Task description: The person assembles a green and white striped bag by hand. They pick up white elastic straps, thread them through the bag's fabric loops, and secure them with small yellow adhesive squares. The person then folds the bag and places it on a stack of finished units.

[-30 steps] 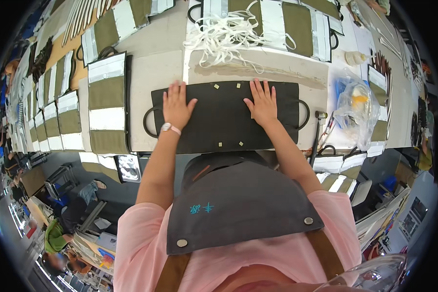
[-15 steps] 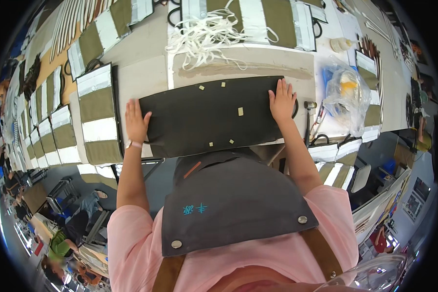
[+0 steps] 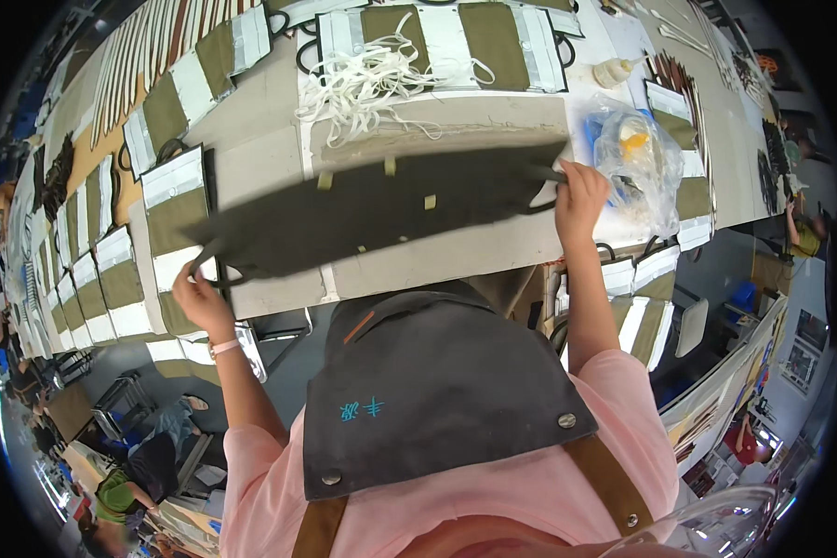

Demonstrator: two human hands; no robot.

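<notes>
A long dark panel [image 3: 372, 209] stretches between my two hands, slightly blurred, with several small yellowish patches on its face. Each end carries a dark loop handle. My left hand [image 3: 203, 302] pinches the left loop near the table's front edge. At the other end, my right hand [image 3: 581, 200] has its fingers closed on the right loop. The panel is tilted, its right end farther from me than its left, and looks raised off the table at least in part.
A tangle of white tape [image 3: 367, 84] lies beyond the panel. Olive-and-white striped pieces [image 3: 179, 219] lie along the left, with another [image 3: 446, 46] at the back. On the right are a clear plastic bag [image 3: 632, 158] and a squeeze bottle [image 3: 614, 72]. Brown strips [image 3: 149, 56] lie far left.
Both hands, flat on the panel before, now grip its end loops. The left hand has come nearer and left, the right hand moved right. The panel has shifted left and tilted.
</notes>
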